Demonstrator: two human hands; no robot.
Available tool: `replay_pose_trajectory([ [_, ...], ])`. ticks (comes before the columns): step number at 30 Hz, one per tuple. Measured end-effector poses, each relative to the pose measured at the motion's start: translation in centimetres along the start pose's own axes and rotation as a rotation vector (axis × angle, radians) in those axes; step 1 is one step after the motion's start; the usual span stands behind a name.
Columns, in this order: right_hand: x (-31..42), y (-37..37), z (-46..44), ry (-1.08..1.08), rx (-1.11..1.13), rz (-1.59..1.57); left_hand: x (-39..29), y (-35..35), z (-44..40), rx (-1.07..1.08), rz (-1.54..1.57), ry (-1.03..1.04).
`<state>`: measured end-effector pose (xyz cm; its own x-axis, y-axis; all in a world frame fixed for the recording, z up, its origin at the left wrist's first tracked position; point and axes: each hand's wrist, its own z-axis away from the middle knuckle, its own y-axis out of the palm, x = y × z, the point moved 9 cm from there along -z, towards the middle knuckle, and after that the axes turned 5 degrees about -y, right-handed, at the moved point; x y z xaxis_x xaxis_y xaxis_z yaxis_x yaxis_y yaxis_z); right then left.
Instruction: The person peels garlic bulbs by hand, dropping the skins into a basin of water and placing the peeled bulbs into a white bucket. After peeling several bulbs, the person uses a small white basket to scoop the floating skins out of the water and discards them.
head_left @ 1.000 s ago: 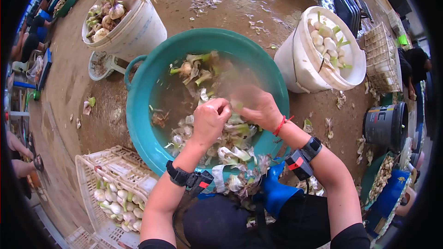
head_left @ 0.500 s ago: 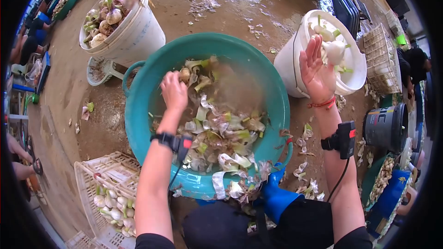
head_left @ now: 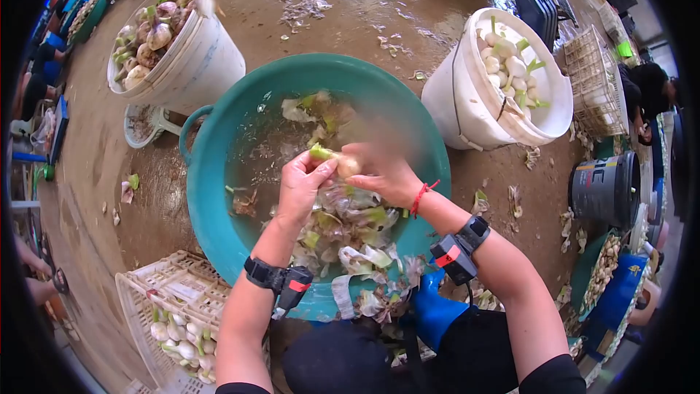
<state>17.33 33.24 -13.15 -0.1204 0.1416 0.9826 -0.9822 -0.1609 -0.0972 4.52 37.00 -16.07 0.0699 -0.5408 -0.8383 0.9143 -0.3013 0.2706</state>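
Both of my hands meet over a large green tub [head_left: 208, 204] of murky water and loose peels. Between them is a garlic bulb [head_left: 348, 166] with a green stem pointing left. My left hand [head_left: 300, 184] pinches it near the stem, and my right hand [head_left: 385, 176] has its fingers round the bulb's right side, partly blurred. Wet garlic peels [head_left: 350, 222] lie in the tub below my hands. A white bucket [head_left: 459, 95] of peeled white bulbs stands at the right, and another white bucket [head_left: 211, 66] of unpeeled purplish bulbs stands at the upper left.
At the lower left is a plastic crate [head_left: 135, 299] holding white bulbs. A green scoop [head_left: 146, 128] lies beside the left bucket. A black bucket [head_left: 601, 190] and a stacked crate [head_left: 594, 80] stand at the right. Other people are at both edges. Peels litter the wet floor.
My right hand has come back from the right bucket, where it released a white bulb. My left hand has moved right from the tub's far-left part with a bulb, and both hands now hold it.
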Motion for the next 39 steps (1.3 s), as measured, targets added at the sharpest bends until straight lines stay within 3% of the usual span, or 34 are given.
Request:
replay_pose_trajectory([
  [2,1.9,-0.4,0.3,-0.192,-0.125,0.291,0.0,0.0,0.4,-0.040,-0.038,0.005],
  [5,3.3,0.6,1.2,-0.303,-0.199,0.549,0.0,-0.3,0.4,-0.109,-0.126,0.041],
  [7,3.3,0.9,1.2,-0.320,-0.191,0.563,-0.1,-0.5,0.3,-0.132,-0.168,0.035],
  [10,0.1,0.6,1.0,0.062,-0.123,-0.111,0.7,-0.7,0.3,-0.058,-0.016,-0.068],
  [11,-0.1,0.4,1.0,0.060,-0.124,-0.111,1.3,-0.4,0.3,0.003,0.080,-0.141],
  [13,-3.3,2.9,1.9,0.375,-0.120,-0.997,1.0,0.3,1.0,0.022,0.125,-0.164],
  [15,-2.6,3.4,1.8,0.349,-0.085,-0.949,0.6,0.8,1.3,0.005,0.223,-0.205],
  [17,0.3,2.3,1.6,0.166,-0.073,-0.324,-0.3,1.6,1.8,0.065,0.204,-0.168],
  [18,0.0,2.3,1.7,0.169,-0.072,-0.327,-0.7,2.1,2.1,0.126,0.184,-0.137],
  [20,-1.0,4.4,2.0,0.292,0.138,-1.015,-1.1,2.5,2.4,0.215,0.226,-0.151],
  [21,-2.4,4.0,1.9,0.292,0.137,-1.015,-1.4,3.2,2.7,0.305,0.270,-0.164],
  [23,-2.3,6.2,3.2,0.352,0.585,-1.320,-1.6,3.8,3.0,0.317,0.226,-0.157],
  [25,0.0,6.7,3.7,0.386,0.559,-1.301,-2.5,3.0,2.6,0.167,0.111,0.001],
  [27,-1.5,4.3,3.8,0.591,-0.033,-0.824,-2.1,2.3,2.3,0.042,0.042,0.060],
  [28,-1.6,4.5,3.1,0.432,-0.021,-0.729,-2.1,3.1,2.8,0.018,-0.156,0.175],
  [29,-2.4,4.3,2.8,0.431,-0.017,-0.729,-2.3,3.6,3.3,-0.006,-0.355,0.287],
  [31,-0.9,2.7,2.2,0.185,0.003,-0.265,-2.1,3.8,4.1,0.101,-0.196,0.170],
  [32,-1.3,2.7,2.6,0.258,-0.016,-0.360,-1.7,3.8,4.2,0.167,-0.002,0.016],
  [34,0.5,2.8,2.4,0.187,0.026,-0.372,-0.7,3.4,4.6,0.250,0.379,-0.214],
  [35,1.9,3.0,2.1,0.113,0.066,-0.382,-0.6,2.7,4.6,0.245,0.378,-0.209],
  [37,3.7,3.1,1.7,0.081,0.094,-0.440,0.1,2.9,4.7,0.356,0.893,-0.384],
  [39,4.6,3.3,1.6,0.095,0.118,-0.486,-0.2,2.9,4.6,0.391,0.877,-0.337],
])
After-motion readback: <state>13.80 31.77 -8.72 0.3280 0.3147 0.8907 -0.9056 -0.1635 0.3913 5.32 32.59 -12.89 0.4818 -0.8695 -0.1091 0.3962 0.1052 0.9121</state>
